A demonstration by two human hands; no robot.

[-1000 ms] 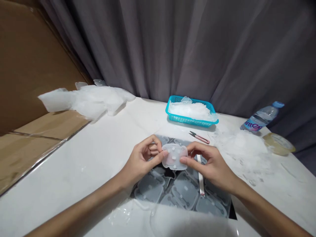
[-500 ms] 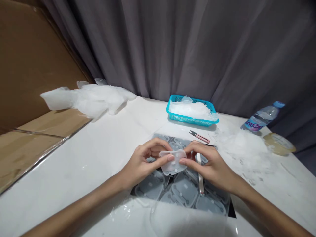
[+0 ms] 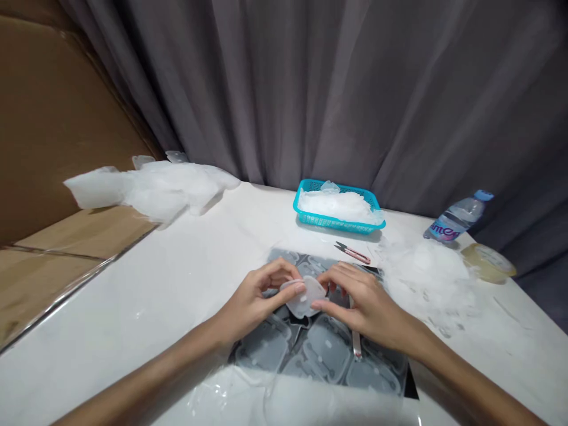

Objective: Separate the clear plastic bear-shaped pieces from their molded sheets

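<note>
A small translucent white plastic piece with pale dots is held up between my two hands. My left hand pinches its left edge between thumb and fingers. At its right edge, the thumb and fingers of my right hand are closed on it. Below lies a dark sheet covered with several similar translucent rounded pieces. A slim metal tool, like tweezers, rests on the sheet, partly hidden by my right hand. Thread snips with pink handles lie just beyond the sheet.
A blue basket holds a heap of white pieces. To the right are a loose white pile, a water bottle and a roll of tape. White sheets are heaped at left beside cardboard. A grey curtain hangs behind.
The held piece has turned and tilted between my fingers. My right hand's grip has shifted along its edge. The whole view has moved slightly.
</note>
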